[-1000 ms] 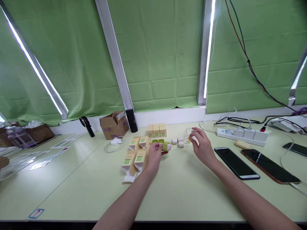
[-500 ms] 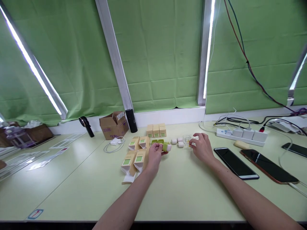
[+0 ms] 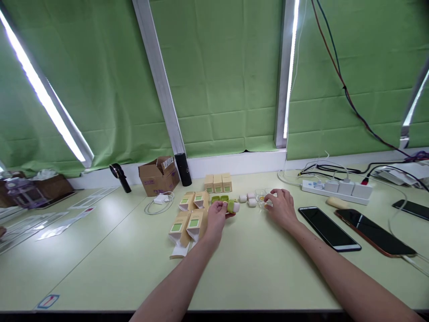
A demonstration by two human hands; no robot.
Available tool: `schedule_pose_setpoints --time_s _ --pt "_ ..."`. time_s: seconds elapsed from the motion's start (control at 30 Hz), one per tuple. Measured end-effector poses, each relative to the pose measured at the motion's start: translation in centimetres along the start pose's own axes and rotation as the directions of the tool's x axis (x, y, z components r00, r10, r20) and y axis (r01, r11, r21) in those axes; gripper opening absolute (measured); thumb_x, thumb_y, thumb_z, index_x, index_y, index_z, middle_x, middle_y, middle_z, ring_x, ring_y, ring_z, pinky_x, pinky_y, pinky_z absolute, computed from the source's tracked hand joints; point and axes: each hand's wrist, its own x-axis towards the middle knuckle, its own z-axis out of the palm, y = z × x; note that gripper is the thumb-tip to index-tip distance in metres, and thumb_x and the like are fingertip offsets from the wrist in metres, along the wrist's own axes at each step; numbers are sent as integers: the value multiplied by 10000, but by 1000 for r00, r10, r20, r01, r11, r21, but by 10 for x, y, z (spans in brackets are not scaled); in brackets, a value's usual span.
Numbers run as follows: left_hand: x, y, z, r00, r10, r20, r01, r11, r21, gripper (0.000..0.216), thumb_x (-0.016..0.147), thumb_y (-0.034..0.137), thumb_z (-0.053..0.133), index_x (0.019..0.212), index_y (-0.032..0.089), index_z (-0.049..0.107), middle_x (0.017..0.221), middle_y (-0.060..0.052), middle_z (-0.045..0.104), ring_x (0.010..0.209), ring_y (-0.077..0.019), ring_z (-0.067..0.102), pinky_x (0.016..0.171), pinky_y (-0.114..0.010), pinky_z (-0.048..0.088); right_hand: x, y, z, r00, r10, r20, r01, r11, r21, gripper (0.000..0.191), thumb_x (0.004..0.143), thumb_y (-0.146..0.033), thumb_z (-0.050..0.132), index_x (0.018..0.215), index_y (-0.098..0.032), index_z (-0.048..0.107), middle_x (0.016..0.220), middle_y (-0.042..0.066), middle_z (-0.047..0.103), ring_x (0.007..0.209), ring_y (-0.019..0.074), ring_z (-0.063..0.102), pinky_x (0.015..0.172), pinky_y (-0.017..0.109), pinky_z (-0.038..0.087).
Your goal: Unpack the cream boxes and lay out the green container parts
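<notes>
"How did the hands stand?"

"Well apart. The left hand (image 3: pixel 217 211) was closed, thumb and fingers pinching a small green-and-white piece (image 3: pixel 232 206)."

"And the right?"

"The right hand (image 3: pixel 280 206) was half curled, fingertips at some clear cups (image 3: pixel 260 193). I couldn't tell whether they gripped one."

"What did the held piece look like?"

"Green by the fingers, whitish at its right end, tipped sideways. It was just right of the tan cartons (image 3: pixel 194 219), with white cylinders (image 3: pixel 251 202) between it and the cups."

No legible txt: carton (image 3: pixel 156 180) print & box labels (image 3: pixel 176 227) too blurry.
</notes>
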Motion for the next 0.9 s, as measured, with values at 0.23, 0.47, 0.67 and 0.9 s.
schedule_pose_setpoints --time_s 0.23,0.47,0.67,0.9 --pt "-1 -1 0 999 -36 25 37 998 -49 208 901 296 735 833 150 602 891 -88 708 773 -168 700 785 -373 651 2 -15 -19 990 30 -139 -16 995 102 462 777 -258 654 1217 -244 516 1248 128 571 1239 373 426 1002 526 382" --pt "-2 -1 2 985 -130 117 147 976 -159 243 812 253 784 816 156 561 845 -102 729 692 -189 710 769 -421 646 -16 -56 -37 980 -142 -138 176 946 273 508 824 -285 651 1292 -246 456 1294 128 589 1220 353 483 1018 515 393" --pt "-4 0 3 972 -168 165 198 962 -186 195 757 221 735 819 158 561 765 -84 727 601 -178 694 691 -380 634 -32 -84 -47 940 -297 -167 337 885 322 478 906 -256 581 1367 -246 455 1338 131 603 1262 344 506 1053 516 384" --pt "-6 -1 4 955 -193 226 221 969 -107 211 709 244 721 795 171 543 630 -34 669 503 -159 639 544 -315 587 -35 -90 -50 888 -444 -121 459 828 323 553 918 -119 512 1442 -290 467 1452 98 584 1341 320 498 1084 524 386"
